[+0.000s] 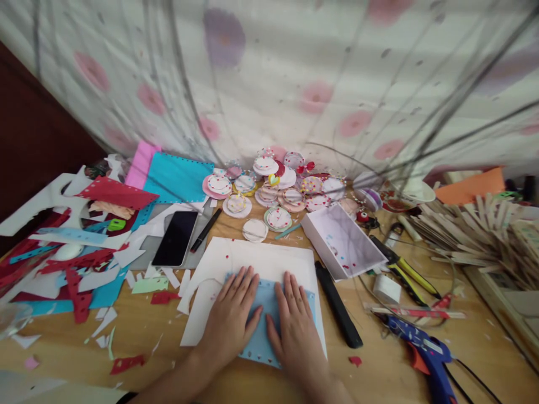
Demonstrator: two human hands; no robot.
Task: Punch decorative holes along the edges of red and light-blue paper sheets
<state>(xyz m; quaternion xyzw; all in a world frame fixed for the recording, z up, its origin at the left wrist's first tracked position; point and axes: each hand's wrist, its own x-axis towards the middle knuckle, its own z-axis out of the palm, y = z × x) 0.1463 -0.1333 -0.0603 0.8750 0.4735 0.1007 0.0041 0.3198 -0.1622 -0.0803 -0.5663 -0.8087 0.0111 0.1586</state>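
A light blue felt sheet point(266, 303) with a row of holes or dots along its edges lies on white paper point(206, 314) in front of me. My left hand point(233, 317) rests flat on the sheet's left side, fingers stretched out and thumb pointing inward. Flat on the right side lies my right hand point(297, 322), its fingers slightly spread. Both hands press on the sheet without gripping it. Parts of the sheet under the palms are hidden.
Left are coloured scraps point(80, 280), a phone point(176, 238) and a marker point(206, 230). Round decorated discs point(278, 196) pile up behind. On the right are a white box point(343, 244), a black cutter point(339, 306), pliers point(406, 272), a blue glue gun point(425, 348) and wooden sticks point(475, 235).
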